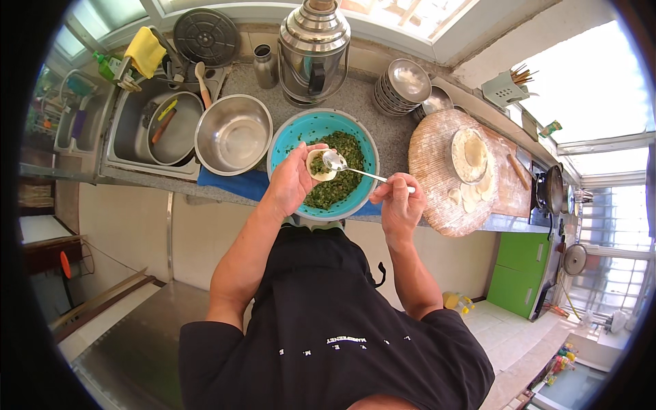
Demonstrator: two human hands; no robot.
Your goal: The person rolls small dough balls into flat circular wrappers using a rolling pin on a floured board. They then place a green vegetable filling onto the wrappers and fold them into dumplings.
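My left hand (291,179) is closed round a round dumpling wrapper (321,177), with a small heap of green filling on it. In my right hand (402,206) is the handle of a metal spoon (363,173); its bowl rests on or just above the filling in the wrapper. Both hands are over the near half of a turquoise basin (373,154), which holds chopped green filling (350,145). Part of that filling is hidden behind my hands and the spoon.
Right of the basin, a round floured board (425,147) bears loose wrappers (471,198) and a metal bowl (452,164) of wrappers. Beyond lies a rolling pin (519,171). An empty steel basin (234,134) sits left, beside the sink (121,130). A large flask (314,41) stands behind.
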